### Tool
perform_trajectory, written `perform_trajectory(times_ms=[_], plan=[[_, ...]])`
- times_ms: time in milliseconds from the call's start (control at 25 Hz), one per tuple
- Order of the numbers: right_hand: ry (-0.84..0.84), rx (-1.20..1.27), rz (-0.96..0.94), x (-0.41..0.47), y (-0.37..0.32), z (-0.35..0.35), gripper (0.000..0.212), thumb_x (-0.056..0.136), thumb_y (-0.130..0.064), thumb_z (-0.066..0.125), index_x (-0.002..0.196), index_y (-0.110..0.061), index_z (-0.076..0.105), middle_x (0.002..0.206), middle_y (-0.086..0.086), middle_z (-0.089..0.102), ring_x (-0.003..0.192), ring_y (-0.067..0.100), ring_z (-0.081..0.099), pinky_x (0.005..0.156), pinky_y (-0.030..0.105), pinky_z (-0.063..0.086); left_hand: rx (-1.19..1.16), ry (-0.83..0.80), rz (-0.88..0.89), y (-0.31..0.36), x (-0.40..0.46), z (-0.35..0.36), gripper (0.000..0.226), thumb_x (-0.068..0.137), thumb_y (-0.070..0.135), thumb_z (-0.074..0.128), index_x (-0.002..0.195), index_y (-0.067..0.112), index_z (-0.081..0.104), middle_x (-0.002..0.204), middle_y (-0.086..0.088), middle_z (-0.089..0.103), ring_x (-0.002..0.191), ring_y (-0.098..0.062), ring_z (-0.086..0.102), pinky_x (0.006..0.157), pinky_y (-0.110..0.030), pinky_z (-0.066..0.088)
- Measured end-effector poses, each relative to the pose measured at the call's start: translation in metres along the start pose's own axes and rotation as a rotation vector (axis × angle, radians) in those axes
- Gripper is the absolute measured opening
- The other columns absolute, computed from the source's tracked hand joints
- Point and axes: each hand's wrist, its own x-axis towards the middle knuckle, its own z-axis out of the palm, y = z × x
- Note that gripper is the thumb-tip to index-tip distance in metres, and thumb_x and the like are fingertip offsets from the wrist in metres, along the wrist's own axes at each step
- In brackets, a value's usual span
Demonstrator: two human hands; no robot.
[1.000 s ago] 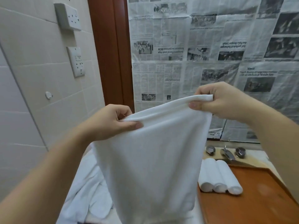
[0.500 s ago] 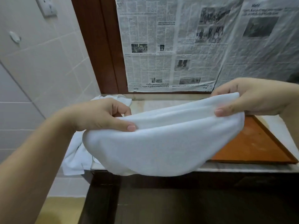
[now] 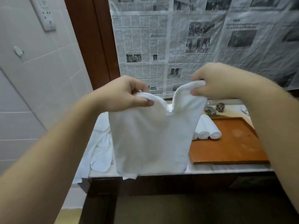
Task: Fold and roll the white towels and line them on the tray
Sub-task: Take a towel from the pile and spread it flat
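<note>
So the white towel (image 3: 150, 139) hangs mid-frame, long axis vertical, straight down from both grips. Left hand (image 3: 124, 94) and right hand (image 3: 216, 81) each pinch a top corner. Rolled towels (image 3: 206, 129) sit on the tray (image 3: 234, 143), center right.

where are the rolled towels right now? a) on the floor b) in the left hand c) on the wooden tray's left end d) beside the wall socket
c: the rolled towels lie side by side on the left end of the wooden tray, partly hidden behind the hanging towel that both hands hold up.
</note>
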Motion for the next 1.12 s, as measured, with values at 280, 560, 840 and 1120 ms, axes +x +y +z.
perform_trajectory(times_ms=[280,560,840,1120], plan=[[0.668,0.195,-0.037,-0.043,0.027,-0.166,0.010,0.093,-0.029,0.072,0.091,-0.019,0.073,0.074,0.000,0.063,0.062,0.006,0.052,0.056,0.020,0.038,0.081,0.645,0.150,0.098,0.021,-0.132,0.030,0.089,0.052,0.077,0.102,0.025,0.073,0.090,0.005,0.070,0.072,-0.015,0.064,0.066,-0.031,0.053],[0.558,0.109,-0.009,-0.054,0.041,-0.240,0.003,0.096,-0.031,0.066,0.095,-0.028,0.067,0.094,-0.005,0.066,0.082,0.016,0.062,0.064,0.028,0.044,0.252,0.618,0.178,0.164,0.024,-0.180,0.016,0.094,0.039,0.075,0.093,0.023,0.073,0.082,0.009,0.069,0.074,-0.008,0.065,0.067,-0.025,0.047],[0.453,0.689,-0.182,-0.062,0.060,-0.226,0.009,0.089,-0.005,0.071,0.087,-0.014,0.073,0.082,0.006,0.064,0.076,0.019,0.060,0.070,0.035,0.049,-0.255,0.421,0.187,0.161,0.005,-0.165,0.021,0.086,0.004,0.068,0.075,0.019,0.078,0.078,-0.001,0.072,0.070,-0.020,0.069,0.066,-0.029,0.055],[-0.033,0.179,-0.074,-0.014,0.085,-0.095,0.005,0.092,-0.025,0.074,0.090,-0.030,0.074,0.083,-0.008,0.067,0.078,0.013,0.064,0.067,0.027,0.050,0.246,0.178,-0.076,0.064,0.034,-0.055,0.015,0.084,0.027,0.083,0.075,0.020,0.073,0.063,0.011,0.063,0.061,-0.004,0.058,0.057,-0.024,0.043]])
